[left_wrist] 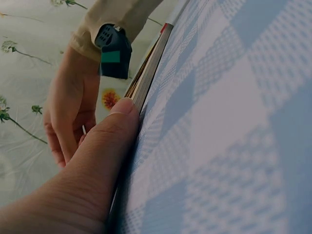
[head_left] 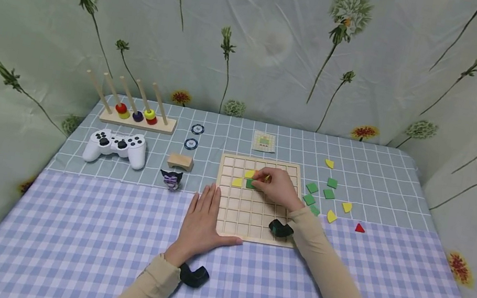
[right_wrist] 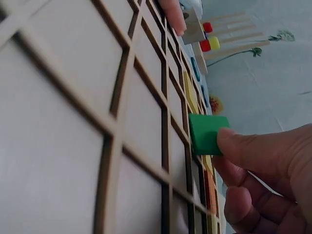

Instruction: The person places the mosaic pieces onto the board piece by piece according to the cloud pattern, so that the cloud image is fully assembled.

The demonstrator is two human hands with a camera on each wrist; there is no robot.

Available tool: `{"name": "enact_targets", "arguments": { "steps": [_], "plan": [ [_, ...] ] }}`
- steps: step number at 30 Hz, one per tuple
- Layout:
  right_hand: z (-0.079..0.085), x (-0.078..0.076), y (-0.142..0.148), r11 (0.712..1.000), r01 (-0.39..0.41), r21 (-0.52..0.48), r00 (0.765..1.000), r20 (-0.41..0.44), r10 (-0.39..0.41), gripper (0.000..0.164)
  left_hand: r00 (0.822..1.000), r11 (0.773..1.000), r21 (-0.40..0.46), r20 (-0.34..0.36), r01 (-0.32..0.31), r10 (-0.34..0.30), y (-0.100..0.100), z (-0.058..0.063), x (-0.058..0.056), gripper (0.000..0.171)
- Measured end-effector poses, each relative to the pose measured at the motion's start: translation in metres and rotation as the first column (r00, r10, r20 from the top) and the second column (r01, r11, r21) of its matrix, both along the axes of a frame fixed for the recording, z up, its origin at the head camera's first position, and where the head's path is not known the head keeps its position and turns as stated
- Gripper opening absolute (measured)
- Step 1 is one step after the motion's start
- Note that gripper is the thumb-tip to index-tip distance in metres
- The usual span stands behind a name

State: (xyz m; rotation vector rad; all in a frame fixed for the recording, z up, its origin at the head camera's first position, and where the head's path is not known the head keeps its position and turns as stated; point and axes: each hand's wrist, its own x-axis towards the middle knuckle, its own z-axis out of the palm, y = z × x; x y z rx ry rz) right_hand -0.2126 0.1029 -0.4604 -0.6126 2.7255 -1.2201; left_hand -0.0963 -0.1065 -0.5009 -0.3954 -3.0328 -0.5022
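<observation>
A square green tile (right_wrist: 207,134) is pinched between thumb and fingers of my right hand (head_left: 278,187), tilted up over the wooden grid board (head_left: 231,217). Yellow pieces sit in the board's cells, one yellow piece (head_left: 237,182) left of the green tile and another yellow piece (head_left: 250,173) behind it. An orange strip (right_wrist: 210,192) shows below the tile in the right wrist view. My left hand (head_left: 202,225) lies with straight fingers along the board's left edge, its thumb stretched along the front edge. The right hand covers part of the board in the head view.
Right of the board lie several green tiles (head_left: 332,183), yellow quarter-round pieces (head_left: 347,207) and a red piece (head_left: 360,228). Behind it is a pattern card (head_left: 264,142). To the left stand a figurine (head_left: 172,180), wooden block (head_left: 181,162), white game controller (head_left: 116,147) and peg rack (head_left: 137,123).
</observation>
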Motion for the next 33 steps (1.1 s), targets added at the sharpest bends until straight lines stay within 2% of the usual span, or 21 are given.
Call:
{"name": "enact_targets", "arguments": {
  "steps": [9,17,22,28,31,33],
  "plan": [
    [0.000,0.000,-0.012,0.997,0.014,0.078,0.999,-0.043,-0.011,0.008,0.999,1.000,-0.004,0.032,0.000,0.000,0.000,-0.001,-0.001,0.133],
    [-0.001,0.001,-0.009,0.993,0.023,0.112,0.998,-0.056,-0.017,0.006,1.000,1.000,0.004,-0.002,0.004,-0.004,0.001,-0.002,0.000,0.132],
    [0.006,0.004,0.006,0.994,0.031,0.103,0.999,-0.029,-0.028,0.008,0.999,1.000,0.019,-0.029,0.016,-0.015,0.001,-0.002,0.001,0.131],
    [0.015,0.008,0.049,0.990,0.133,0.051,0.990,-0.060,-0.130,0.015,0.999,1.000,0.016,-0.042,0.013,-0.013,0.000,-0.001,0.000,0.131],
    [0.017,0.010,0.073,0.972,0.223,0.075,0.974,-0.062,-0.219,0.020,0.999,1.000,0.013,-0.035,0.011,-0.010,-0.001,-0.002,0.000,0.131],
    [0.018,0.011,0.087,0.950,0.289,0.118,0.957,-0.051,-0.285,0.023,1.000,1.000,0.013,-0.027,0.010,-0.010,-0.001,-0.002,0.000,0.131]
  ]
}}
